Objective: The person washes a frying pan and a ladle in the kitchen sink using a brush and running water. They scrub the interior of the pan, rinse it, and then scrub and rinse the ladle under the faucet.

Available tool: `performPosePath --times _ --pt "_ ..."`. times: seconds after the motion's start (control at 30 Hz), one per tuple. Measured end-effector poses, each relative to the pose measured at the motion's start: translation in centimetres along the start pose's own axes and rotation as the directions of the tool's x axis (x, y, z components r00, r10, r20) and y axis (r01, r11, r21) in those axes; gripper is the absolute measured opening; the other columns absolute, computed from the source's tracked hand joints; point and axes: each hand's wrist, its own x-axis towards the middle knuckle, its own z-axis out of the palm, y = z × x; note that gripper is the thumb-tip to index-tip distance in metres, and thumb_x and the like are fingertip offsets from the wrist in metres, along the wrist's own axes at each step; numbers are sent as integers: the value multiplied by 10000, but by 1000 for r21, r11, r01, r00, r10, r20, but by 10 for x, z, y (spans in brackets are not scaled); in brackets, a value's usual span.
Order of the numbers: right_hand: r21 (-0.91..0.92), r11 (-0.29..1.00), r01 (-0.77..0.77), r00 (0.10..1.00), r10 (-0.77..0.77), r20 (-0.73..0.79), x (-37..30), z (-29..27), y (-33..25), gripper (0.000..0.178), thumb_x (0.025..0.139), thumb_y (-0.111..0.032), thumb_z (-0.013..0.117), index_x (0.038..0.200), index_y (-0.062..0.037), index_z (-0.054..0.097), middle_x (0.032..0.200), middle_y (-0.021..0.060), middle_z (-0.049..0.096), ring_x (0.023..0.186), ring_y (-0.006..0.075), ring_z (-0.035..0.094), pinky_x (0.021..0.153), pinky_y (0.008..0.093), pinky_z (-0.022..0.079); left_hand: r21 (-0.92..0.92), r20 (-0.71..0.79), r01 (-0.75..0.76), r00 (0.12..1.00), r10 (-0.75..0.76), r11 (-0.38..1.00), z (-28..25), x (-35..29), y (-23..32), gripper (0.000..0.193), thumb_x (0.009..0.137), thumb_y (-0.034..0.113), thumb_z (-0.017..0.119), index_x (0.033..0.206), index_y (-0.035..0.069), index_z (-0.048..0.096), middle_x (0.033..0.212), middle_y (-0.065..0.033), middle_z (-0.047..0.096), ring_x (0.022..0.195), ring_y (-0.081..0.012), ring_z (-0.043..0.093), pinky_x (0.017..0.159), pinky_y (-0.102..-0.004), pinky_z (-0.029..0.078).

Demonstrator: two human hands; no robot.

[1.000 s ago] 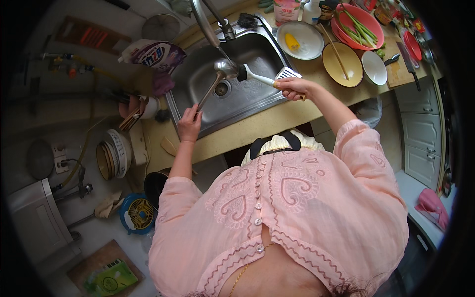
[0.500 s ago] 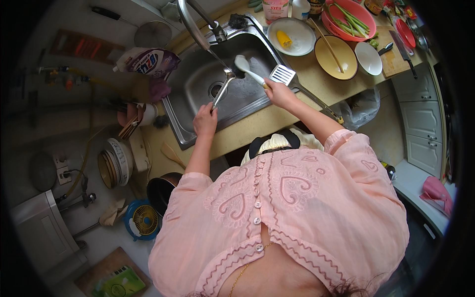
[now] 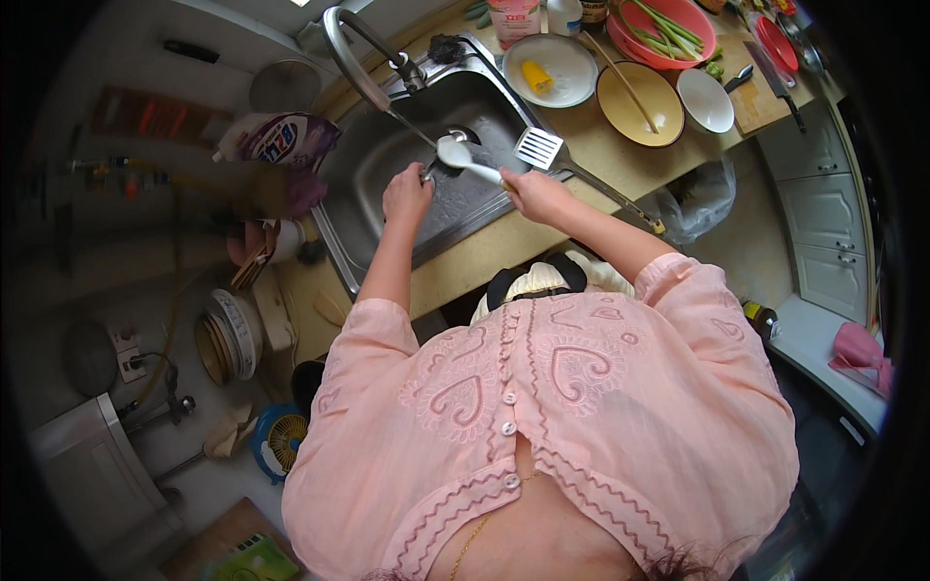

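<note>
Over the steel sink, my left hand is closed around the handle of a metal ladle, whose round bowl shows above the basin. My right hand grips a white long-handled dish brush. The brush head lies against or just over the ladle near its bowl; exact contact is hard to make out. A thin stream runs from the curved faucet toward both tools. Close to my right hand, a slotted metal spatula rests across the sink's right edge and the counter.
Right of the sink stand a white plate with a corn piece, a yellow bowl with chopsticks, a white bowl and a red basin of green stalks. A knife lies on the cutting board. Left: a purple detergent bag.
My left hand has moved up and right, and the ladle now points farther in, its bowl showing. My right hand with the brush has shifted slightly left and down.
</note>
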Motion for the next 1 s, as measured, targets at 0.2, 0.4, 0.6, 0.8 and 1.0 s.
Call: performPosePath --times 0.2,0.4,0.6,0.8,1.0 --pt "122 990 -68 996 75 -57 10 4 25 348 828 -185 513 1162 -92 494 830 200 613 791 361 594 679 460 472 58 71 -22 997 17 998 -8 36 22 329 760 217 574 1067 99 562 992 -178 615 951 -339 584 807 -427 472" --pt "226 973 49 968 9 -249 6 5 15 406 830 -191 520 1218 -83 466 817 222 608 769 372 590 668 463 465 216 88 -66 995 48 974 -7 72 23 354 752 270 623 1069 117 578 1011 -124 620 972 -308 578 827 -413 473" --pt "207 978 25 989 6 -151 20 5 0 409 830 -185 522 1215 -69 447 820 216 608 764 388 588 647 466 466 253 120 -137 987 109 958 -19 77 30 415 746 241 634 1101 114 461 957 -163 624 927 -342 593 788 -428 482" --pt "150 986 -70 991 87 -104 34 3 15 356 824 -184 519 1150 -50 468 806 199 610 754 370 598 640 467 473 219 123 -188 979 164 957 -31 65 30 465 725 158 603 1124 125 366 910 -171 627 883 -344 602 750 -438 481" --pt "79 986 -150 982 158 -103 31 -6 3 392 837 -172 488 1208 -54 436 804 197 612 734 359 603 619 457 471 94 110 -218 972 208 971 -26 70 15 451 723 120 555 1127 97 355 872 -191 625 847 -367 601 740 -459 470"
